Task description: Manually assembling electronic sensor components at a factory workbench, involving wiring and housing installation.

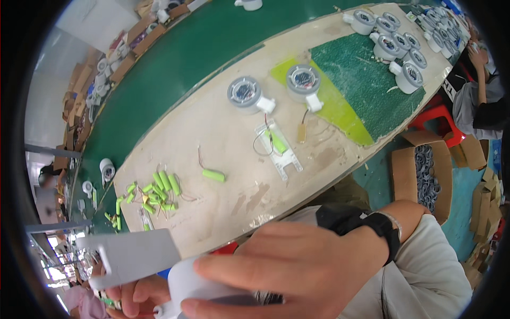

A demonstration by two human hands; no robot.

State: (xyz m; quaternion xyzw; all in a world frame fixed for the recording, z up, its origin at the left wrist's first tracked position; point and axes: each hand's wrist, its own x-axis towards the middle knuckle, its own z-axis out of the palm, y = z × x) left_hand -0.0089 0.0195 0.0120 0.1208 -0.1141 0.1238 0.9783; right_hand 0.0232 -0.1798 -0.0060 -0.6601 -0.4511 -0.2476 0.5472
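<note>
Fitting step, by the look of it

Housing (183, 280) and plate (141, 256): near side of the counter (207, 138). My right hand (297, 266) clasps the housing, fingers (228, 268) parted; my left hand (139, 293) pinches the plate low, grip part-hidden. Next move likely calls for steady alignment.

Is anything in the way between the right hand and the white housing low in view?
Nothing visible: the right hand lies directly over the white housing and appears to touch it. The flat grey panel and left hand are off to the left, not between them.
</note>
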